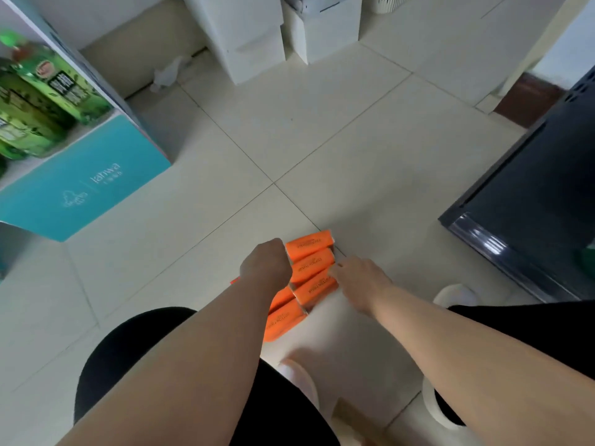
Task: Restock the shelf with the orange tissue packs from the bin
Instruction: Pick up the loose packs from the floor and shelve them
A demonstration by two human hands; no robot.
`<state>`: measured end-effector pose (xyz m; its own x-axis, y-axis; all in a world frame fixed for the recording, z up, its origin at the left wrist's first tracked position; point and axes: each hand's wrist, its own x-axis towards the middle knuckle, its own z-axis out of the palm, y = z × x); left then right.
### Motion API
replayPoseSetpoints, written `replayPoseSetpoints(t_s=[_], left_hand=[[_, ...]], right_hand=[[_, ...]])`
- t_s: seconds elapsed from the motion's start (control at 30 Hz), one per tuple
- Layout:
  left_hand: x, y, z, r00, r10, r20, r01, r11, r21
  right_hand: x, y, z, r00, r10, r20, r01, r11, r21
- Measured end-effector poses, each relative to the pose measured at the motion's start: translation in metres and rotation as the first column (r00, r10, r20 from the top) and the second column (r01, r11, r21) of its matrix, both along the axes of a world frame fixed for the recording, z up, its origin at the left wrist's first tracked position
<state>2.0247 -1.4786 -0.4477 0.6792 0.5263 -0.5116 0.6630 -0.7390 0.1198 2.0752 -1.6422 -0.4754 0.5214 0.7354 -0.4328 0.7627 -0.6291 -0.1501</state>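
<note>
Black-clad knees lowest. Left hand: fingers curled over the orange tissue packs, gripping. Right hand: fingers straight, touching the packs' right side. Packs stacked mid-floor, between shelf and dark bin.

White boxes and dark bin stand on tiled floor

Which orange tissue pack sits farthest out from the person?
The orange tissue pack at the row's far end, just beside the left hand; the other packs all lie closer in.
</note>
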Motion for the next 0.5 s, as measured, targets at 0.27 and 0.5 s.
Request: replayPoseSetpoints(t_s=[0.27, 0.5], left_hand=[[-0.002, 0.026, -0.031, 0.998, 0.067, -0.022, -0.067, 0.997, -0.037], [-0.012, 0.026, -0.039, 0.993, 0.038, -0.11, -0.043, 0.998, -0.039]], right_hand=[[-0.007, 0.027, -0.057, 0.999, 0.048, 0.002, -0.048, 0.999, -0.022], [-0.02, 0.045, -0.074, 0.992, 0.022, 0.124, -0.021, 1.0, -0.006]])
